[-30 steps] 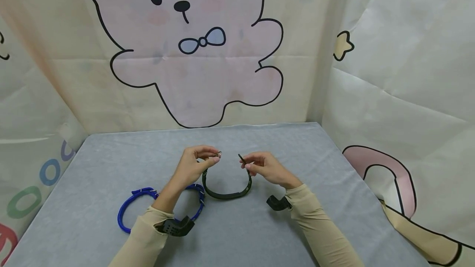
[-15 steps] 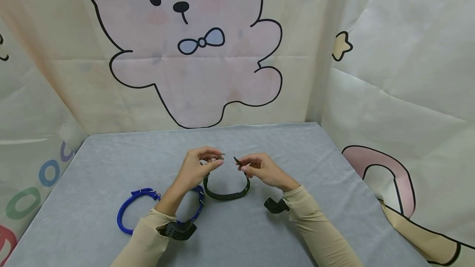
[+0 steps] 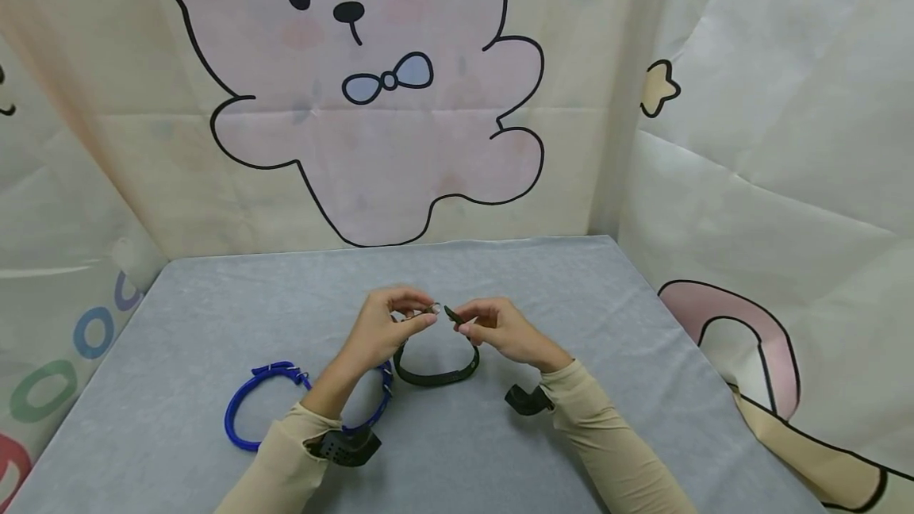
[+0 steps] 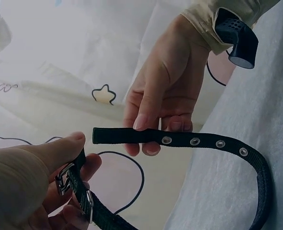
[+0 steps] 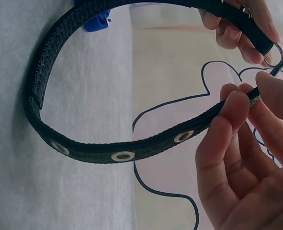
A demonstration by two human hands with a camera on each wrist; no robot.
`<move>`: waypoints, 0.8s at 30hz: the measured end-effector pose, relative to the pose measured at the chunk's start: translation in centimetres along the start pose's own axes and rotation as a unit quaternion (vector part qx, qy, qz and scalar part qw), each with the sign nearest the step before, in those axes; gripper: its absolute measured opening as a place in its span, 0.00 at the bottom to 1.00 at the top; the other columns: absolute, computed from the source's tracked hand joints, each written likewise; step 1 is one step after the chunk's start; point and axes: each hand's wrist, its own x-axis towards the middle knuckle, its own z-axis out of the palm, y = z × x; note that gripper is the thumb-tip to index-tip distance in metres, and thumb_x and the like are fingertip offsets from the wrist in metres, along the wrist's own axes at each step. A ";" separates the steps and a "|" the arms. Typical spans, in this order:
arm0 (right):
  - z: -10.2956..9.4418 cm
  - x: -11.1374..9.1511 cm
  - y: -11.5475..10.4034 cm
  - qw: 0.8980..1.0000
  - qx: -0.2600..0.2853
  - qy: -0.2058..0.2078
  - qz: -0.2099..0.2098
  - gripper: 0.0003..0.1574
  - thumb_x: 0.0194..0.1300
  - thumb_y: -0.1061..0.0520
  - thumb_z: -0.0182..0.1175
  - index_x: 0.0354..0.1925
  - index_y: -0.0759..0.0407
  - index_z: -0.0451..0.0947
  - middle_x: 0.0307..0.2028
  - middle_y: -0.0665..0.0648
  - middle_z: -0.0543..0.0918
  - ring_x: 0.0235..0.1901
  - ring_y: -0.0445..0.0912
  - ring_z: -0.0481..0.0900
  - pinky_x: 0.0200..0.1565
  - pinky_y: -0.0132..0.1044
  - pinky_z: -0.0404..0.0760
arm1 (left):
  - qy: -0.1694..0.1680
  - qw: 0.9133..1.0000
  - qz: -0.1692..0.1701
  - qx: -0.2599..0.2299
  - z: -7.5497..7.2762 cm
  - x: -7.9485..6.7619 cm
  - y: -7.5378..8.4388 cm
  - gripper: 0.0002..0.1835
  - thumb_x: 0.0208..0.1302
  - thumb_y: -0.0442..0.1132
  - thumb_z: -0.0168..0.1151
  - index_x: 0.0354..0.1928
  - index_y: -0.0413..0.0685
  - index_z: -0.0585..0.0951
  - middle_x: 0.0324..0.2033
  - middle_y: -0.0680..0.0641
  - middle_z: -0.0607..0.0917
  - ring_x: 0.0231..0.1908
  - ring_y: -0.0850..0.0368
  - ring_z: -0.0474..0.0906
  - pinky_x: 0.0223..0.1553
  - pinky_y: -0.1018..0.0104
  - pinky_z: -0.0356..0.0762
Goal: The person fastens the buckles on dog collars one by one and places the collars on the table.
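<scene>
My left hand (image 3: 385,327) pinches the buckle end of a dark green collar (image 3: 435,378). Its metal buckle (image 4: 60,182) and ring show at those fingers in the left wrist view. Between thumb and fingers, my right hand (image 3: 507,331) grips the strap near its free end (image 4: 113,135), which points toward the left hand. Several metal-rimmed holes (image 5: 123,156) run along the strap behind that grip. The two ends are close together, and the collar's middle bows down to the table. In the right wrist view the strap tip overlaps the metal ring.
A blue collar (image 3: 230,419) lies on the grey table cover (image 3: 457,450) at the left, partly behind my left forearm. Cloth walls with cartoon drawings (image 3: 389,82) stand behind the table and at both sides. Each wrist carries a black camera (image 3: 528,400).
Both hands have drawn closer together, left hand shifting right and right hand shifting left. The collar's two ends are nearer each other. The blue collar has stayed in place.
</scene>
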 end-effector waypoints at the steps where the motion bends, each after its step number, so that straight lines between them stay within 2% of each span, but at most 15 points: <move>1: 0.1 0.0 -0.1 1.000 -0.001 -0.001 0.000 0.15 0.74 0.61 0.58 0.55 0.66 0.82 0.46 0.66 0.86 0.30 0.48 0.80 0.38 0.43 0.83 | -0.002 1.000 -0.002 0.001 0.0 0.0 0.1 0.10 0.62 0.38 0.73 0.44 0.44 0.88 0.37 0.43 0.91 0.33 0.58 0.78 0.33 0.66 0.75; 6: 0.3 0.0 -0.3 1.000 -0.001 -0.008 -0.001 0.16 0.74 0.61 0.58 0.56 0.68 0.81 0.47 0.70 0.85 0.31 0.49 0.81 0.39 0.43 0.83 | -0.008 1.000 -0.010 0.008 0.2 -0.3 0.1 0.10 0.62 0.38 0.73 0.44 0.44 0.88 0.38 0.44 0.91 0.35 0.57 0.79 0.36 0.63 0.76; 9: 0.3 -0.1 -0.3 1.000 -0.002 -0.008 -0.003 0.17 0.74 0.60 0.58 0.56 0.67 0.80 0.47 0.71 0.84 0.32 0.47 0.81 0.39 0.43 0.83 | -0.015 1.000 -0.010 0.011 0.3 -0.2 0.2 0.10 0.63 0.39 0.72 0.45 0.45 0.88 0.40 0.44 0.91 0.38 0.57 0.81 0.41 0.59 0.79; 12: 0.3 -0.2 -0.3 1.000 -0.004 -0.008 -0.007 0.17 0.74 0.60 0.58 0.56 0.67 0.81 0.46 0.68 0.85 0.31 0.46 0.81 0.38 0.41 0.83 | -0.024 1.000 -0.001 0.009 0.4 -0.1 0.4 0.10 0.63 0.39 0.72 0.45 0.45 0.88 0.41 0.44 0.91 0.39 0.55 0.84 0.43 0.57 0.81; 18: 0.5 -0.2 -0.2 1.000 -0.004 -0.005 -0.010 0.15 0.74 0.60 0.59 0.55 0.65 0.82 0.36 0.60 0.85 0.28 0.51 0.79 0.33 0.33 0.78 | -0.031 0.999 0.006 0.009 0.5 -0.2 0.3 0.10 0.64 0.38 0.71 0.45 0.43 0.87 0.41 0.43 0.91 0.40 0.53 0.86 0.42 0.63 0.81; 24: 0.9 0.0 -0.3 1.000 -0.003 -0.005 -0.023 0.15 0.74 0.62 0.59 0.54 0.68 0.81 0.33 0.59 0.83 0.25 0.50 0.77 0.29 0.33 0.76 | -0.028 1.000 0.001 0.007 0.5 -0.4 0.2 0.10 0.63 0.39 0.72 0.46 0.45 0.87 0.41 0.43 0.91 0.42 0.52 0.86 0.41 0.63 0.81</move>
